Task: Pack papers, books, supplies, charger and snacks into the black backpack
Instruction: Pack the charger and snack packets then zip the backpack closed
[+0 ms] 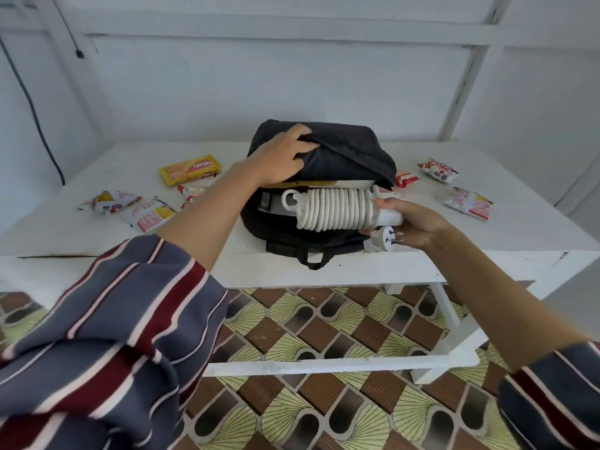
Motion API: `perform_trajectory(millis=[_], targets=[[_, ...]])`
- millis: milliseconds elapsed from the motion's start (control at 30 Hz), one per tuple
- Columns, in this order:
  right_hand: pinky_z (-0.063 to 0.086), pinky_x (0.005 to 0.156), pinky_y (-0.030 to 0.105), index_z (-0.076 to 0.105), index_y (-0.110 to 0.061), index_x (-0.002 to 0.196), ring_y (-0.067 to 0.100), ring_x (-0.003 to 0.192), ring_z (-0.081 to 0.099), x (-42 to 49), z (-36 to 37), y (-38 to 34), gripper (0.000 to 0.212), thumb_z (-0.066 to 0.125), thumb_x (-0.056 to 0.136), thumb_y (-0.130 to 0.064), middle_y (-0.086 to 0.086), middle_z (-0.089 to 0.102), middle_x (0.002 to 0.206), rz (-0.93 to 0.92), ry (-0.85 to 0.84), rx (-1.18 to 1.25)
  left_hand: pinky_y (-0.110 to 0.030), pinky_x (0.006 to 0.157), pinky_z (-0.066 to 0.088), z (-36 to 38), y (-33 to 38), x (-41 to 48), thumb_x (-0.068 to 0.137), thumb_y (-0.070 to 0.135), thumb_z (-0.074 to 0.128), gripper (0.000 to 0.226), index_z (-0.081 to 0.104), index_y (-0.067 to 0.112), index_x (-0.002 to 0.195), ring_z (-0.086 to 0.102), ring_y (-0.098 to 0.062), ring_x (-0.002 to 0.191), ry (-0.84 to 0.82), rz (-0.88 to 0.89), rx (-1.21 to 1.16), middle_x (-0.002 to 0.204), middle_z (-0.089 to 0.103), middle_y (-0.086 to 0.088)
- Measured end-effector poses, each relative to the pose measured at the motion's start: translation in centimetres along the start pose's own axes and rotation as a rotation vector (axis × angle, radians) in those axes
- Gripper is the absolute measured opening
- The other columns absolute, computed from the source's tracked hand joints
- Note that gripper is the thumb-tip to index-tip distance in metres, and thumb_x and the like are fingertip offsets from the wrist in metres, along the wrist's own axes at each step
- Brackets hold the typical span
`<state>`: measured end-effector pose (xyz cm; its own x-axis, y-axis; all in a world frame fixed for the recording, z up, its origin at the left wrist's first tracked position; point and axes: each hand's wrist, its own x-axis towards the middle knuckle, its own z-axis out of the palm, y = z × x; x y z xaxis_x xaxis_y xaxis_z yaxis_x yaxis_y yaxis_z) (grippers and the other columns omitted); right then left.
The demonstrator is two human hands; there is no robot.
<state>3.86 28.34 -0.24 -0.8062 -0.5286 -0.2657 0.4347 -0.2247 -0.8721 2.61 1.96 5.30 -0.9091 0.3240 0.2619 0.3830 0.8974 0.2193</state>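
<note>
The packing looks about halfway through, with the charger going in at this moment. The black backpack [350,147] lies on the white surface [519,228], its mouth facing the person. The left hand [285,154] grips the upper flap, fingers curled over the zip edge, and lifts it so the opening gapes. Inside, flat white and yellow edges [337,183] show under the flap; I judge these to be the papers and books, already stowed, though which is which cannot be told. No loose supplies are visible on the surface, so they may be inside as well.

The right hand [415,222] holds the charger [334,209] by its near end: a white bar with its cord wound tightly round it, held level at the mouth of the bag, partly over the opening and not yet let go. Its plug [386,239] hangs just beside the fingers.

The snacks are what is left. 7 packets lie outside the bag: 4 to the left, including a yellow wafer pack [190,168], and 3 to the right, among them a small red packet [406,179] close to the bag's corner.

The yellow pack's red lettering, seen upside down, seems to read "nabati". Print on the other packets is too blurred to read.
</note>
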Motion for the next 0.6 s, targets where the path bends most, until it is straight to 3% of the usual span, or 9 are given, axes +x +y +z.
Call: perform_trajectory(millis=[100, 267, 433, 533, 600], targets=[[0.058, 0.068, 0.044, 0.048, -0.013, 0.129, 0.028, 0.087, 0.067, 2.7, -0.2, 0.1, 0.102, 0.094, 0.038, -0.013, 0.014, 0.06, 0.111, 0.026, 0.021, 0.007, -0.033, 0.106, 0.032, -0.5, 0.2, 0.5, 0.093, 0.005, 0.042, 0.045, 0.046, 0.015, 0.136, 0.031, -0.022, 0.133, 0.04, -0.007, -0.007, 0.15, 0.027, -0.004], [0.057, 0.074, 0.041, 0.059, -0.012, 0.106, 0.024, 0.086, 0.065, 6.0, -0.4, -0.5, 0.031, 0.067, 0.077, -0.006, 0.01, 0.065, 0.098, 0.041, 0.085, -0.053, -0.041, 0.097, 0.042, -0.7, 0.3, 1.5, 0.09, 0.006, 0.045, 0.043, 0.054, 0.016, 0.131, 0.04, -0.02, 0.125, 0.126, 0.002, -0.007, 0.142, 0.038, -0.001], [0.058, 0.072, 0.036, 0.061, -0.012, 0.106, 0.019, 0.082, 0.067, 8.2, -1.3, -0.6, 0.025, 0.064, 0.082, -0.006, 0.006, 0.068, 0.094, 0.054, 0.099, -0.032, -0.036, 0.093, 0.042, -0.5, -0.2, 2.4, 0.089, 0.009, 0.048, 0.037, 0.06, 0.016, 0.124, 0.047, -0.019, 0.118, 0.234, 0.029, 0.006, 0.137, 0.044, 0.001], [0.059, 0.067, 0.035, 0.063, -0.013, 0.096, 0.017, 0.073, 0.068, 8.8, -2.1, -0.7, 0.017, 0.065, 0.081, -0.006, 0.003, 0.07, 0.08, 0.052, 0.14, -0.006, -0.028, 0.09, 0.039, 0.1, -0.6, 2.6, 0.088, 0.012, 0.051, 0.036, 0.061, 0.015, 0.123, 0.048, -0.019, 0.117, 0.256, 0.041, 0.043, 0.137, 0.045, 0.0], [0.058, 0.059, 0.032, 0.063, -0.013, 0.093, 0.015, 0.063, 0.067, 9.1, -2.5, -0.6, 0.014, 0.066, 0.081, -0.006, 0.002, 0.069, 0.07, 0.046, 0.173, 0.001, -0.032, 0.091, 0.041, 0.2, -0.6, 2.6, 0.086, 0.02, 0.054, 0.036, 0.063, 0.015, 0.12, 0.05, -0.022, 0.115, 0.295, 0.064, 0.058, 0.135, 0.048, -0.001]])
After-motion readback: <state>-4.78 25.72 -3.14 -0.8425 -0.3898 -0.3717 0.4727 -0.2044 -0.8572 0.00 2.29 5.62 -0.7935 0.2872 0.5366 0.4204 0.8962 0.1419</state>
